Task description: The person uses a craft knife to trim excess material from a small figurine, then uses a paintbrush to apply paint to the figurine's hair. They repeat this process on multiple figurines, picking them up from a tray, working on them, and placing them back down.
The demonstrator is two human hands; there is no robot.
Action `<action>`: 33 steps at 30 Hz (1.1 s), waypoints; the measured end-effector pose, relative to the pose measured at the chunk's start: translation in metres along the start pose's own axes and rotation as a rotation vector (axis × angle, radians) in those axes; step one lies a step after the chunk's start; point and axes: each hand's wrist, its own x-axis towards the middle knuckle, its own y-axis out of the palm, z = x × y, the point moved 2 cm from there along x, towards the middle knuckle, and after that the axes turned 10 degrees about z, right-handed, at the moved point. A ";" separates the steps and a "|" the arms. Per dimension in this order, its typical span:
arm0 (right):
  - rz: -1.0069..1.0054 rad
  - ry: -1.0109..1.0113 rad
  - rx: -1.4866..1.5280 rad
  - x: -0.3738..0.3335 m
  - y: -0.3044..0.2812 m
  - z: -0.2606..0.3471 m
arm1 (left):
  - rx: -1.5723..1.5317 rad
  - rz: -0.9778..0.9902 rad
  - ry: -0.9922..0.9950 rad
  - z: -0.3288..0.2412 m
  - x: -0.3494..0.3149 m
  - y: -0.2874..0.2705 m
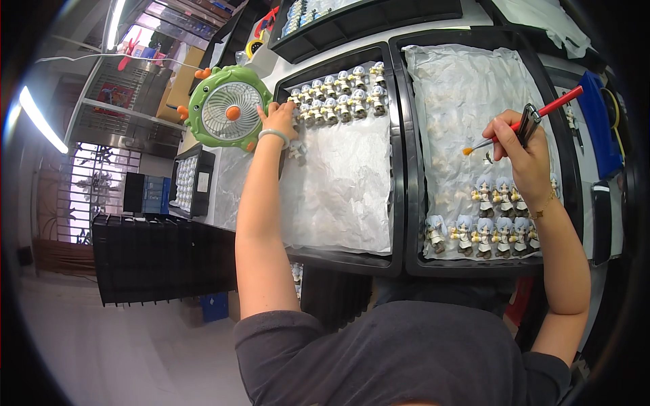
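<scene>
My left hand (277,122) is at the left end of the figurine rows in the left tray (399,169). Its outer finger sticks out; thumb and forefinger close at a small pale-haired figurine (296,115), partly hidden by the hand. Another figurine (296,150) lies on the paper beside my wrist. Over the right tray (406,233), my right hand (520,145) is closed round a red-handled paintbrush (552,101), its orange bristles pointing left. A black and silver piece (530,125) sits against the same hand; its kind is unclear. Several figurines (483,237) stand in the tray's near part.
A green animal-shaped fan (233,114) stands left of my left hand. Crinkled white paper (338,183) lines both trays. Another black tray (365,27) is at the back. A blue holder (599,122) and a dark phone-like slab (601,220) lie at the right.
</scene>
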 end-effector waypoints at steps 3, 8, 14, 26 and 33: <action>0.005 -0.003 0.006 0.001 0.002 0.000 | 0.040 -0.129 0.041 0.014 0.002 0.018; 0.008 0.005 -0.001 0.000 0.000 0.000 | -0.107 -0.081 0.035 0.021 -0.011 0.000; 0.040 -0.001 -0.001 -0.001 0.004 -0.002 | 0.035 0.177 0.028 -0.010 -0.062 0.014; 0.037 -0.037 0.040 0.000 0.000 0.002 | 0.120 0.119 0.053 0.002 -0.050 0.013; -0.003 -0.086 0.078 0.000 -0.004 0.010 | 0.247 0.218 -0.049 -0.006 -0.042 0.013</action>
